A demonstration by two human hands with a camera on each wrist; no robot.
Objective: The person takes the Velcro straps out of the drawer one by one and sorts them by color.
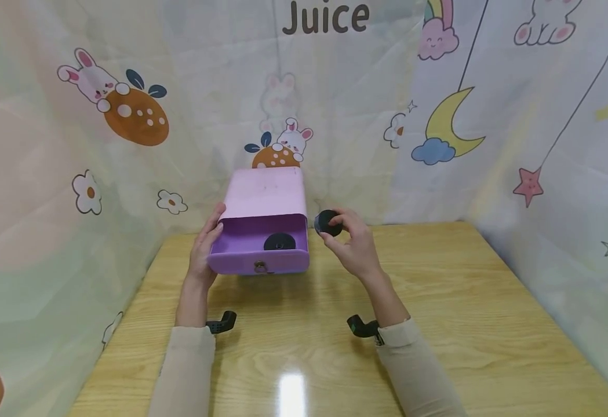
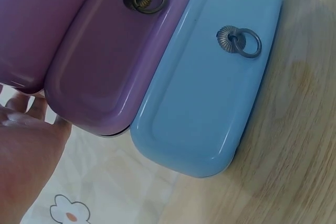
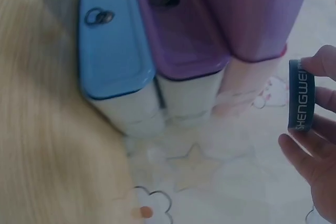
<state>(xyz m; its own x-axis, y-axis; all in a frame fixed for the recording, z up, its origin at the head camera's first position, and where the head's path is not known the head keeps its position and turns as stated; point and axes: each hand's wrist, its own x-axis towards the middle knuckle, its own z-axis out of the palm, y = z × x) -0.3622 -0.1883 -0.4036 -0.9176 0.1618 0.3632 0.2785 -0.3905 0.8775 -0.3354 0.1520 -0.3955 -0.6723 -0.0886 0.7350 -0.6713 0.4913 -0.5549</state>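
Note:
A small drawer cabinet [image 1: 267,191] stands on the table, its top purple drawer [image 1: 241,263] pulled out. In that drawer lies a round black disc-shaped object [image 1: 280,241]. My left hand [image 1: 202,248] rests against the left side of the cabinet and open drawer, fingers reaching back along it. To the right of the drawer, apart from it, my right hand [image 1: 355,243] pinches a round black disc [image 1: 330,222] between thumb and fingers. White lettering "SHENGWEI" runs along the edge of this disc [image 3: 301,95] in the right wrist view.
Below the open drawer are a closed purple drawer [image 2: 105,61] and a closed blue drawer [image 2: 205,82], each with a metal ring pull. The wooden table [image 1: 439,324] meets a printed cloth backdrop [image 1: 356,145] behind and at both sides.

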